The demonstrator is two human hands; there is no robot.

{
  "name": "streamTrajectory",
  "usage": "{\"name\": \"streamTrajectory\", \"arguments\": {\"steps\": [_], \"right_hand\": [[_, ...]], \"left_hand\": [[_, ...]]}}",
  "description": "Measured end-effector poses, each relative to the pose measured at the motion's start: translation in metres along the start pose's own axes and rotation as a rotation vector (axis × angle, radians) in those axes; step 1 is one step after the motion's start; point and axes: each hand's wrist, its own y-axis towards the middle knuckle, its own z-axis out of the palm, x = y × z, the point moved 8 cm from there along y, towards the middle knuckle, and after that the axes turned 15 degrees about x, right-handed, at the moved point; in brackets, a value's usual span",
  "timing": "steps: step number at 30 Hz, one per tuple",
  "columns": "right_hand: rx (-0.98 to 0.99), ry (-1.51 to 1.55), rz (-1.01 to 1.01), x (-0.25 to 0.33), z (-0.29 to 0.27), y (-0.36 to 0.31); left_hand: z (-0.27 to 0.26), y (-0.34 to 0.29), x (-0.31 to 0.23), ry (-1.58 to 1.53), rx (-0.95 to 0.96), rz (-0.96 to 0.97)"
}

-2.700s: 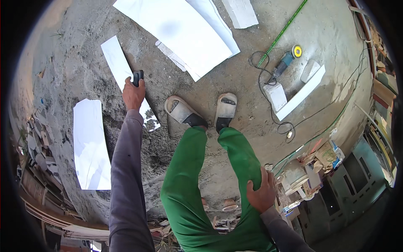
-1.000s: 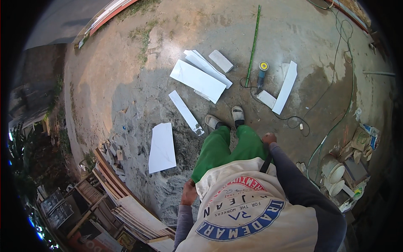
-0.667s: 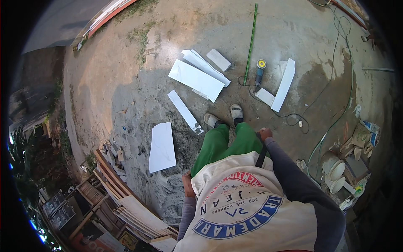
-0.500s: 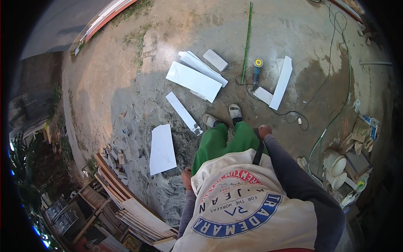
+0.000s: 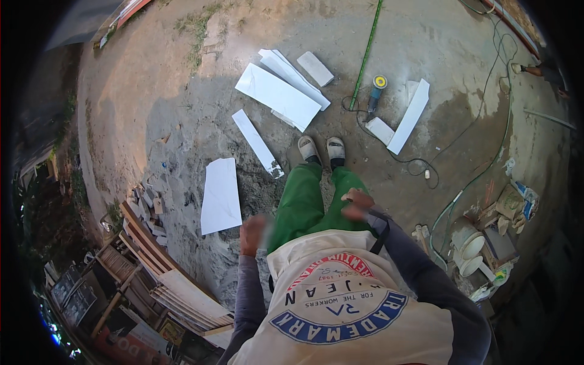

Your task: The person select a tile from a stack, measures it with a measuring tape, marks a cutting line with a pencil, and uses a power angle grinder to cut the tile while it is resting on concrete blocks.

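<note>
My left hand (image 5: 250, 235) hangs beside my left thigh, next to a white marbled slab piece (image 5: 221, 198) on the ground. Its fingers look curled but are smeared, and nothing shows in them. In front of my right thigh is my right hand (image 5: 358, 204), fingers loosely bent and apart, with nothing seen in it. A narrow white strip (image 5: 255, 141) lies ahead of my left leg. Beyond my feet a wide white slab (image 5: 278, 97) rests beside further slab pieces (image 5: 295, 78). An angle grinder (image 5: 376, 92) with a yellow disc center lies to their right.
Another white strip (image 5: 409, 117) leans over a pale block (image 5: 380, 131). A long green bar (image 5: 367, 55) points away. Cable and green hose (image 5: 506, 131) cross the right side. Buckets (image 5: 469, 244) stand at right, stacked wooden frames (image 5: 182, 292) at left. A person's foot (image 5: 517, 68) shows far right.
Both hands have come forward from my sides, the right one inward over my thigh. My feet now stand side by side. At the far right, more of another person shows.
</note>
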Motion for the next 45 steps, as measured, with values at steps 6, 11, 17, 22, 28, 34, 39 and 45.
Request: {"name": "streamTrajectory", "arguments": {"steps": [6,11,17,22,28,34,39,45], "right_hand": [[0.002,0.436,0.207,-0.024,0.082,-0.010],[0.540,0.451,0.319,-0.007,0.046,-0.023],[0.763,0.707,0.650,-0.179,0.100,0.124],[0.171,0.056,0.546,-0.346,0.065,0.394],[-0.331,-0.149,0.199,-0.358,-0.037,0.591],[-0.407,-0.175,0.128,-0.364,-0.004,0.621],[-0.450,-0.076,0.252,-0.393,0.056,0.579],[-0.304,-0.158,0.238,-0.405,0.084,0.563]], "left_hand": [[0.062,0.076,0.018,0.260,0.252,-0.061],[0.059,0.143,0.077,0.138,0.588,-0.098],[0.062,0.338,0.194,-0.014,0.173,0.013],[0.107,0.551,0.251,-0.010,0.171,0.021],[0.154,0.702,0.205,-0.192,0.036,0.185],[0.166,0.760,0.223,-0.625,0.033,0.177],[0.185,0.759,0.229,-0.629,0.040,0.183],[0.195,0.750,0.239,-0.607,-0.081,0.284]]}}
